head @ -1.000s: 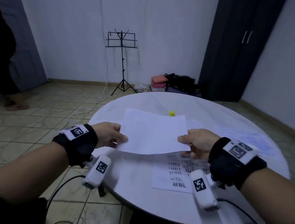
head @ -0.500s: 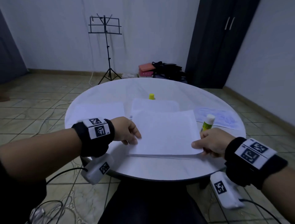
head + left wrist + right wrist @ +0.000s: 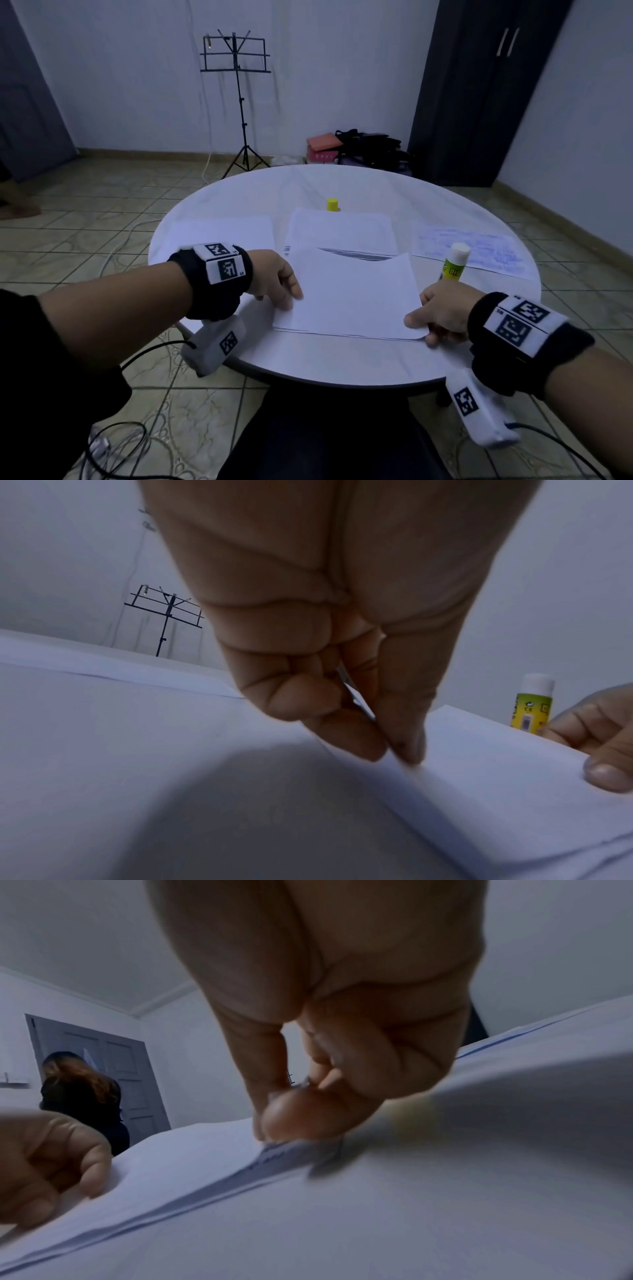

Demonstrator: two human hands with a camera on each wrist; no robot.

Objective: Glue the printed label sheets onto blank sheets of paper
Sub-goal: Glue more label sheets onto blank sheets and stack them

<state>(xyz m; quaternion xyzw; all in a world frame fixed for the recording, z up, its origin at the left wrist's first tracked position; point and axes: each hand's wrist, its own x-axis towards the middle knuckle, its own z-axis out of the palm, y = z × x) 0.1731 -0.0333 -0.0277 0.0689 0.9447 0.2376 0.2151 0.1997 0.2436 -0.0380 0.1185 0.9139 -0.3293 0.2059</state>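
Note:
A white sheet (image 3: 352,294) lies near the front edge of the round white table (image 3: 342,363), on top of another sheet whose edge shows just below it. My left hand (image 3: 281,287) pinches the top sheet's left edge (image 3: 397,750) between thumb and fingers. My right hand (image 3: 435,315) pinches its near right corner (image 3: 274,1134), slightly lifted, and printed text (image 3: 270,1153) shows underneath. A glue stick (image 3: 454,262) with a white cap stands upright just behind my right hand.
Behind lie a blank sheet (image 3: 222,233) at the left, a sheet with a dark printed band (image 3: 342,229) in the middle and a blue-marked sheet (image 3: 472,246) at the right. A yellow cap (image 3: 332,204) stands farther back. A person (image 3: 82,1096) stands by a door.
The sheet I held in the air above the printed AIR MAIL label sheet has come down and now covers it. Both hands keep their pinch on the sheet's two sides.

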